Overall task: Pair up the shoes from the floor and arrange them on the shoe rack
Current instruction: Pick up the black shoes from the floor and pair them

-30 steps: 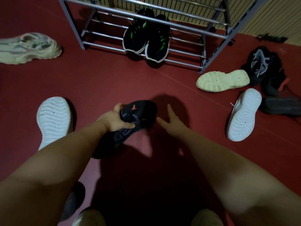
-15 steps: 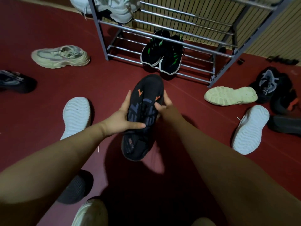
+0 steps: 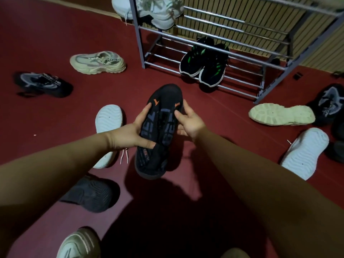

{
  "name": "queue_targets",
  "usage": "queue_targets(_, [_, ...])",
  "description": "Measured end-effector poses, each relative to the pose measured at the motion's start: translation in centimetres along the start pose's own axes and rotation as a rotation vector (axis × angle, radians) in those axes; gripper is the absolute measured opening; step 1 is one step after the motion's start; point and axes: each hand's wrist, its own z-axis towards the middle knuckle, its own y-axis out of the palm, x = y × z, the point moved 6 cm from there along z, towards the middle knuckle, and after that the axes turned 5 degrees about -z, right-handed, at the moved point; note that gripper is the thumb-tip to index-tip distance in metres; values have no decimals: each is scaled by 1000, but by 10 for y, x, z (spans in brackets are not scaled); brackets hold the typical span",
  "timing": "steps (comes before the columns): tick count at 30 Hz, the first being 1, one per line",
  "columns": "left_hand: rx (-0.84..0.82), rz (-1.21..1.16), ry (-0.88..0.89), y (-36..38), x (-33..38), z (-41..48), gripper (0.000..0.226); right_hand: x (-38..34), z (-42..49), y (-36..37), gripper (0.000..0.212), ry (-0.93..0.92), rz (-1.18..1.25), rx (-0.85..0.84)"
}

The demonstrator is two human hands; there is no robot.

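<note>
Both my hands hold a pair of black shoes with orange marks (image 3: 160, 127) above the red floor, toes pointing away from me. My left hand (image 3: 130, 133) grips the pair's left side with the thumb curled underneath. My right hand (image 3: 188, 121) grips the right side, fingers curled on top. The metal shoe rack (image 3: 242, 58) stands ahead. A black-and-green pair (image 3: 204, 62) sits on its bottom shelf and a white pair (image 3: 158, 10) on a higher shelf at the left.
Loose shoes lie around: a cream sneaker (image 3: 97, 62), a dark grey shoe (image 3: 42, 83), two white soles (image 3: 107, 131) (image 3: 305, 151), a cream sole (image 3: 281, 114), dark shoes at the right (image 3: 329, 103), a black shoe (image 3: 93, 194) near my feet.
My left hand lifted the black shoes off the floor and my right hand came in to grip them. My view rose, showing more of the rack and the left floor.
</note>
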Motion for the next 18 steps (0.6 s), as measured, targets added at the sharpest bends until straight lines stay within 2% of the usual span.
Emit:
queue_targets(6, [75,-157,27,-21,-20,-23,105,8,-5,37,54,43,-21,-20])
queue_targets(8, [137,-218,7,-38,-38,-42,108,12,-7,57,52,51,-78,-29])
queue_targets(11, [214,-184,-16,-71,-63,-77,118,31,-15,101,51,119,-234,-57])
queue_targets(14, [335,-190,-12,-110,-87,-108,105,58,-22,152,59,1,-667,-152])
queue_targets(16, [419,-240,-5,-129,-101,-125,98,78,-34,193,68,-86,-1036,-347])
queue_targets(18, [476,-273,1,-142,-113,-137,96,90,-55,235,78,-158,-1254,-510])
